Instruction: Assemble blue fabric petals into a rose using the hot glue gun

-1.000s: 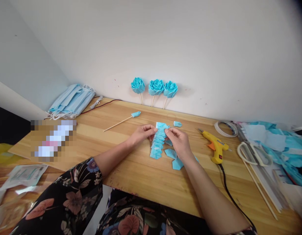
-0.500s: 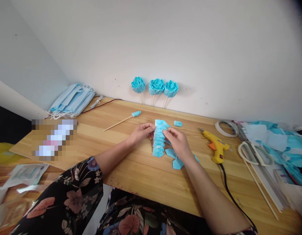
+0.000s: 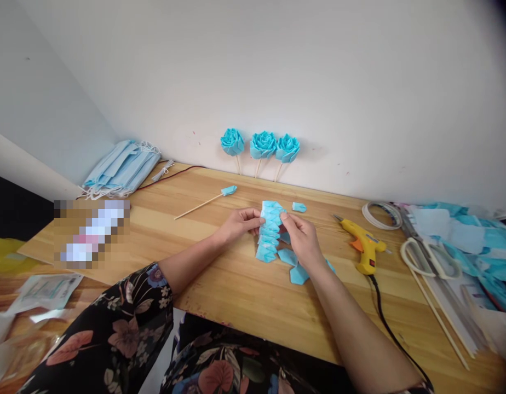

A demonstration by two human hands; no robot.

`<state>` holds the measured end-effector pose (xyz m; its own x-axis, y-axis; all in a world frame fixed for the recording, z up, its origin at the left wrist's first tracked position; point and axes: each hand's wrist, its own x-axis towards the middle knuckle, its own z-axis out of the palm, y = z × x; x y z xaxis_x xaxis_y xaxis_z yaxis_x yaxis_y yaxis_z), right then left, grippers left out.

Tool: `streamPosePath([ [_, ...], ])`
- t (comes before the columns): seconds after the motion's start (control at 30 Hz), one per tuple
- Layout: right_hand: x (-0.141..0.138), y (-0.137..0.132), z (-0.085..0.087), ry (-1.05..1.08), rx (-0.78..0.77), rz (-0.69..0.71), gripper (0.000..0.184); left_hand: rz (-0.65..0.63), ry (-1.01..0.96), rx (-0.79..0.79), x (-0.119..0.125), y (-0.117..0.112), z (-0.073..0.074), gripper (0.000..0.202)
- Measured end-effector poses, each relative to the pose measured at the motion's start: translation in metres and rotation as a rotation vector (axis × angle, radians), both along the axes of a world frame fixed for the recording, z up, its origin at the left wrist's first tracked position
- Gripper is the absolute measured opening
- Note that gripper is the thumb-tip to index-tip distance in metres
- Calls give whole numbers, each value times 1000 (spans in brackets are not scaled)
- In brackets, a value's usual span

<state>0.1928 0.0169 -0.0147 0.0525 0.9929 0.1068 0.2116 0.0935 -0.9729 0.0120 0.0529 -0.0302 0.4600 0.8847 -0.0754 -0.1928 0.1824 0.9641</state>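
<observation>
A strip of overlapping blue fabric petals point(image 3: 270, 232) stands lengthwise between my hands, just above the table. My left hand point(image 3: 242, 223) pinches its left edge with thumb and fingers. On the strip's right edge, near the top, my right hand point(image 3: 300, 232) is closed with thumb and forefinger. Loose blue petals point(image 3: 299, 274) lie under my right wrist, partly hidden by it. A small folded blue petal point(image 3: 299, 207) rests behind my right hand. Farther left lies a thin wooden stick point(image 3: 199, 207) with a blue bud point(image 3: 229, 190) on its tip.
Three blue fabric roses point(image 3: 263, 144) on sticks lean against the wall. A yellow glue gun point(image 3: 366, 246) lies at right, beside white-handled scissors point(image 3: 417, 257), a tape roll point(image 3: 382, 214) and blue scraps point(image 3: 478, 235). Face masks point(image 3: 119, 167) are stacked at the left back.
My right thumb and fingers have shifted slightly up and right along the strip's edge. The left hand keeps its pinch, and the view has moved a little.
</observation>
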Motion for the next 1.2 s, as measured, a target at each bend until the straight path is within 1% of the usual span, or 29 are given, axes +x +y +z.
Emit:
streamPosePath([
  [0.1, 0, 0, 0, -11, 15, 61, 44, 43, -38, -19, 0, 1, -2, 39],
  [0.2, -1, 0, -1, -15, -37, 115, 41, 39, -52, -10, 1, 1, -3, 39],
  [0.37, -1, 0, -1, -30, -35, 57, 37, -17, -13, 34, 0, 1, -2, 47],
  [0.53, -1, -1, 2, -41, -6, 17, 38, -48, 1, 44, 0, 1, 0, 41],
  [0.67, 0, -1, 1, -43, 12, 7, 42, -37, -5, 15, 1, 1, -2, 42],
  [0.77, 1, 0, -2, -50, 21, -2, 44, 2, 1, 7, 1, 0, -3, 40],
  [0.83, 1, 0, -2, -40, 37, 7, 45, 39, -6, 1, 1, 0, -3, 39],
  [0.93, 0, 1, -1, -10, 39, 70, 41, 66, -23, -3, 1, 1, -3, 38],
  [1.03, -1, 1, -1, -4, 0, 119, 34, 52, -16, 7, 0, 1, -4, 37],
  [1.2, -1, 1, -2, -62, 6, 79, 36, -15, -36, 15, 0, 1, -5, 36],
])
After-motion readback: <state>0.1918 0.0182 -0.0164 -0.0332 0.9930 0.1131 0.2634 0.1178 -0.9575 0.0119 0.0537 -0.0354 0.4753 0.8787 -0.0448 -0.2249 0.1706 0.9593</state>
